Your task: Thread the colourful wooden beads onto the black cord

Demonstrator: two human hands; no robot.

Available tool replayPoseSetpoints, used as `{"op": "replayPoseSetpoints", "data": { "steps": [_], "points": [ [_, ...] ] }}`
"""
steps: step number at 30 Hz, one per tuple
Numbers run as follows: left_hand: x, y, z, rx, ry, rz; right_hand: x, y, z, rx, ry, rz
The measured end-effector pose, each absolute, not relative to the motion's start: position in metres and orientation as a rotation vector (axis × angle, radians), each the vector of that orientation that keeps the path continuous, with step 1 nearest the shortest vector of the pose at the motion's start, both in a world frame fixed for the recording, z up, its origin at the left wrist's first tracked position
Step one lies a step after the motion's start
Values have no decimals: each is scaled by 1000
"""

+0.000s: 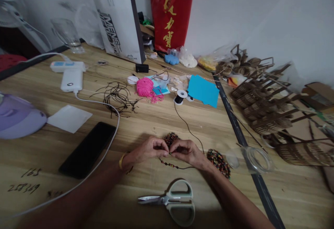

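Beaded cord (171,165), finely pinched
Left hand (151,149) and right hand (188,152) hold it narrowly, likely for control; scissors (167,200) lie toward the desk (146,119) front edge.

Bare table (146,123) lies open between the left hand (150,148) and the pink yarn (144,87); black thread (188,126) crosses farther right. Scissors (166,200) block the near side, bead strings (218,162) the right, phone (87,150) and cable (119,117) the left.

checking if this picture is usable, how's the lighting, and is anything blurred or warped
Head view: dim light, lower edge darker than the middle; head view: scissors fairly clear, woven baskets toward the right edge smeared and stretched; head view: detail between left hand and right hand too small to tell.
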State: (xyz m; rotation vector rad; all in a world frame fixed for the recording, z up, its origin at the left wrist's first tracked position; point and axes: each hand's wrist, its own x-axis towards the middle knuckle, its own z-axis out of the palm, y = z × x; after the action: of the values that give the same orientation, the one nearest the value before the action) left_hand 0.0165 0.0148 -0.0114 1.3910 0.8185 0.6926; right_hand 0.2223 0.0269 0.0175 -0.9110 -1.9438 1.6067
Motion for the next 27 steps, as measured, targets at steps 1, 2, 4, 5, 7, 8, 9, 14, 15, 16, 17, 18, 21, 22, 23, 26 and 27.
{"op": "replayPoseSetpoints", "data": {
  "steps": [1,2,4,5,7,8,9,14,15,16,17,18,21,22,23,26,27],
  "points": [
    [17,15,-11,1396,819,696,222,27,18,-910,-1950,1600],
    [17,15,-10,1399,819,696,222,27,18,-912,-1957,1595],
    [17,14,-10,1395,814,691,222,26,18,-923,-1966,1592],
    [17,14,-10,1388,810,691,221,26,18,-927,-1969,1592],
    [17,14,-10,1377,803,696,221,25,18,-933,-1976,1585],
    [17,15,-11,1374,803,699,221,25,18,-934,-1977,1579],
    [17,15,-12,1371,802,704,220,25,18,-936,-1976,1572],
    [17,15,-16,1335,781,707,219,24,18,-966,-1983,1549],
    [18,15,-17,1324,777,704,219,24,18,-967,-1993,1535],
    [18,15,-17,1311,773,700,219,24,18,-965,-2004,1520],
    [18,16,-17,1300,769,699,219,24,18,-963,-2012,1503],
    [18,16,-17,1292,766,699,219,24,18,-961,-2018,1489],
    [19,16,-17,1275,751,714,219,24,19,-963,-2028,1476],
    [19,16,-16,1269,746,719,219,24,19,-960,-2029,1478],
    [19,16,-16,1264,742,724,219,24,19,-954,-2029,1481],
    [19,16,-15,1248,740,721,220,25,20,-925,-2034,1481],
    [19,16,-15,1246,743,718,220,25,20,-919,-2038,1474]
  ]
}}
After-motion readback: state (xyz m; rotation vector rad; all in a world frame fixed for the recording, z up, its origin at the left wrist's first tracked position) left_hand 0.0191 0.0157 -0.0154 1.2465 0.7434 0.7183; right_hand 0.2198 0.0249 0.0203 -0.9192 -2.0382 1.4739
